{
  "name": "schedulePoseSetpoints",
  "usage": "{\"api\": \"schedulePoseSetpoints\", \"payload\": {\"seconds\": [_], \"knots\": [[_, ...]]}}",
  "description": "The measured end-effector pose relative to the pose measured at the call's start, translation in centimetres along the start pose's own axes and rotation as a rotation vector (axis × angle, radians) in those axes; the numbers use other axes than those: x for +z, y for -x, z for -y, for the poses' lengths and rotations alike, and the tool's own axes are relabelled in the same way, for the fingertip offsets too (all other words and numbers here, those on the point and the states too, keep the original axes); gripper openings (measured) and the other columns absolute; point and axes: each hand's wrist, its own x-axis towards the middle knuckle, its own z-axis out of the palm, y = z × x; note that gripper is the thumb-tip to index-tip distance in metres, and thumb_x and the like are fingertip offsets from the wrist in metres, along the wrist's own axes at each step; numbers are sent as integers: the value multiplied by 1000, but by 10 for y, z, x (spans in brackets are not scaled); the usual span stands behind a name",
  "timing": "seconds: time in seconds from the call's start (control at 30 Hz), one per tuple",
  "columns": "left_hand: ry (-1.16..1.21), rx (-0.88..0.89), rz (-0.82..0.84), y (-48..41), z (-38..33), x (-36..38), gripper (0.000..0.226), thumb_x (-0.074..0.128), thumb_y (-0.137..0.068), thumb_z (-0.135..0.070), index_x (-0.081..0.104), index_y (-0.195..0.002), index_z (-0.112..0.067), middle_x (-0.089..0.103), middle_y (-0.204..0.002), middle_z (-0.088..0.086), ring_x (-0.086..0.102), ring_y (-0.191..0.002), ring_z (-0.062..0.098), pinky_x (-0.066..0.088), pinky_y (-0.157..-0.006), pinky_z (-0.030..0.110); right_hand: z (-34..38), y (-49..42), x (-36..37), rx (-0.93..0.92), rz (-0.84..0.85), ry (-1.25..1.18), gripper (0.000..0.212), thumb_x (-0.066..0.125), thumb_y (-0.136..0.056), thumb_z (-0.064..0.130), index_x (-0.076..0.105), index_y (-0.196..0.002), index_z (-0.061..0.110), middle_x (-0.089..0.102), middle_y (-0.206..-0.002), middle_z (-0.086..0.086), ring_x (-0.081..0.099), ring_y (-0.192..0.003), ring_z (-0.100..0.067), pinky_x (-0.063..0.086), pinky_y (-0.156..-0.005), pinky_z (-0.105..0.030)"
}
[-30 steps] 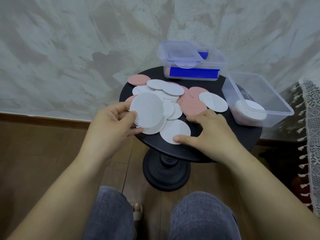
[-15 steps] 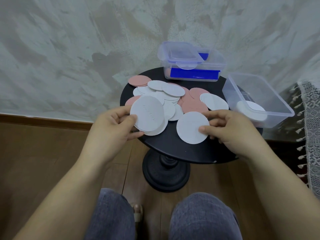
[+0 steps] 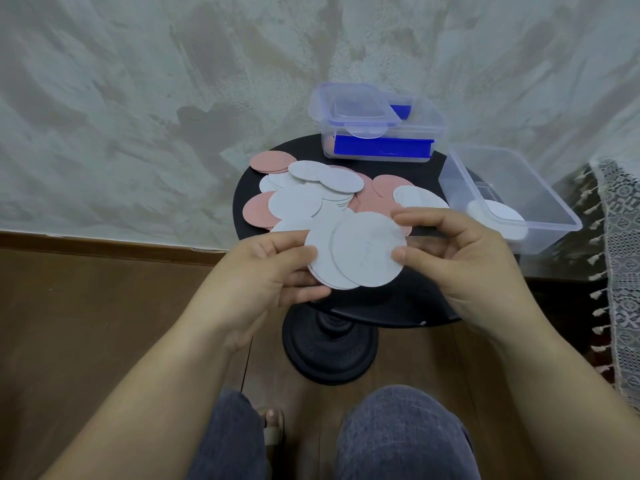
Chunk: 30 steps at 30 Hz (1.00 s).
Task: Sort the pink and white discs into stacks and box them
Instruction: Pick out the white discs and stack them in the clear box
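My left hand (image 3: 266,271) holds a small stack of white discs (image 3: 323,261) above the near edge of the round black table (image 3: 381,311). My right hand (image 3: 457,254) pinches a single white disc (image 3: 367,249) and lays it over that stack. Behind the hands, loose pink discs (image 3: 272,161) and white discs (image 3: 294,202) lie mixed on the table. An open clear box (image 3: 540,188) at the table's right edge holds a stack of white discs (image 3: 504,213).
A lidded clear box with blue clips (image 3: 377,133) stands at the back of the table against the plastered wall. A lace cloth (image 3: 623,258) hangs at the far right. My knees and the table's pedestal base (image 3: 329,355) are below the hands.
My right hand lifted one white disc off the table and carried it left onto the stack in my left hand. The left hand's stack moved slightly right, toward the middle.
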Motion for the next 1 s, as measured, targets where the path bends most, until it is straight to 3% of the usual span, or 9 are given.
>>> {"api": "schedulePoseSetpoints", "payload": {"seconds": [0.13,0.3,0.5,0.57,0.67,0.73,0.87,1.0], "knots": [[13,-10,40,1,1,1,21,50,-90,-6,69,-94,-13,74,-90,8,70,-72,14,57,-62,22,-4,-1,-1,11,0,-31,39,66,-74,-11,64,-94,23,73,-86,17,70,-82,-7,54,-71,-15],[-54,0,115,1,1,7,21,51,-90,-9,69,-97,-17,74,-91,6,70,-77,14,57,-66,23,-8,-1,-1,-26,-26,77,41,72,-72,-4,66,-89,33,72,-97,14,67,-95,-7,53,-80,-20],[-336,180,146,-7,0,24,30,49,-94,-9,68,-97,-32,73,-97,-4,68,-92,10,56,-77,25,-1,-1,-6,-50,-63,290,39,70,-78,10,61,-104,37,64,-100,18,60,-89,9,46,-78,-5],[-518,317,94,-12,0,30,33,49,-94,-8,68,-99,-34,69,-98,-10,64,-95,8,54,-81,26,2,-1,-11,-56,-68,390,32,65,-83,17,61,-109,35,62,-102,21,55,-93,14,42,-82,-1],[-784,520,-57,-20,3,43,33,50,-92,-9,66,-110,-31,61,-95,-15,53,-92,-3,42,-84,10,3,0,-20,-62,-142,411,28,61,-86,19,59,-106,39,60,-97,30,51,-93,23,39,-85,2],[-701,531,-150,-24,10,49,31,52,-91,-10,65,-114,-26,64,-100,-16,56,-95,-5,41,-87,9,1,3,-22,-65,-173,396,28,62,-85,19,59,-104,40,59,-95,32,52,-94,24,40,-85,1],[-544,473,-265,-26,29,55,22,59,-88,-12,66,-102,-28,65,-95,-21,61,-94,-5,48,-88,17,-13,9,-19,-83,-190,357,31,64,-84,14,61,-106,34,62,-96,28,55,-93,20,41,-84,-2],[-535,505,-312,-25,38,53,23,64,-86,-15,69,-107,-22,67,-98,-16,60,-95,-5,44,-88,11,-26,10,-13,-71,-234,278,32,63,-85,15,60,-106,39,64,-100,26,61,-96,8,49,-90,-19]]}}
